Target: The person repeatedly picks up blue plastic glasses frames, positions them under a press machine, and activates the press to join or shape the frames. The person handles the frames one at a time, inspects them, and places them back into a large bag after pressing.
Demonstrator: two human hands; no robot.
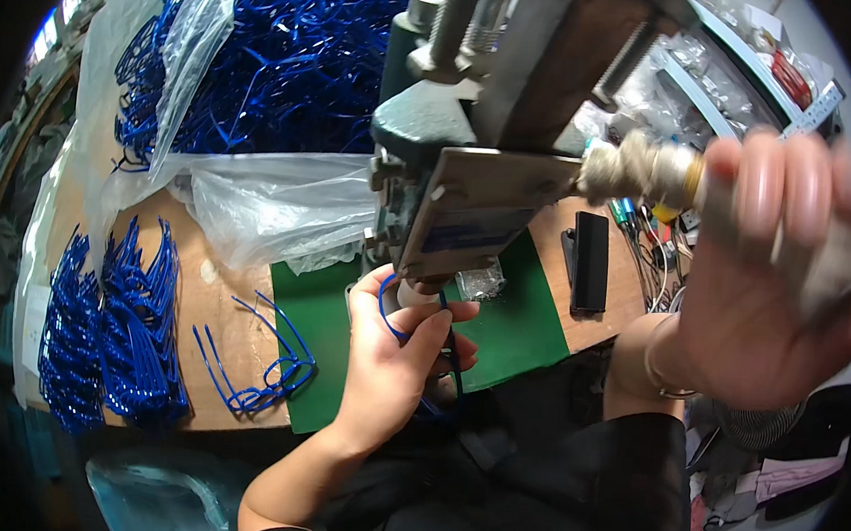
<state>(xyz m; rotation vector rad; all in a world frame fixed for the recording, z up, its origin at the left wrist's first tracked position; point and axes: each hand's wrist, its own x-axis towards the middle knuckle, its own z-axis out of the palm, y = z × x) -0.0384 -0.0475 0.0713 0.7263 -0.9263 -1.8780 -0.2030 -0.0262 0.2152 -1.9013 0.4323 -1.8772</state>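
- Blue plastic glasses frame [418,342] sat in the left hand [394,362], fingers closed around it and holding it up under the head of a grey bench press [453,159], just above the green mat [317,332]
- The right hand [775,280] was wrapped around the cloth-bound press lever [639,172], fingers curled over its end; the hand was blurred, so how tight the hold was could not be told exactly
- The step in hand looked like pressing one frame at the machine: the piece appeared placed at the tool, the lever gripped
- One more blue frame [260,367], temples spread, lay on the wooden bench [216,300] just left of the mat; a stacked row of blue frames [110,332] stood further left, and a clear bag of blue frames [282,58] lay behind
- A black flat block [589,262] lay right of the mat, near a tangle of small tools
- The next move would call for the frame kept steady and square under the head, fingers clear of the tool, while the lever was worked smoothly
- A slip of the frame would likely spoil the piece
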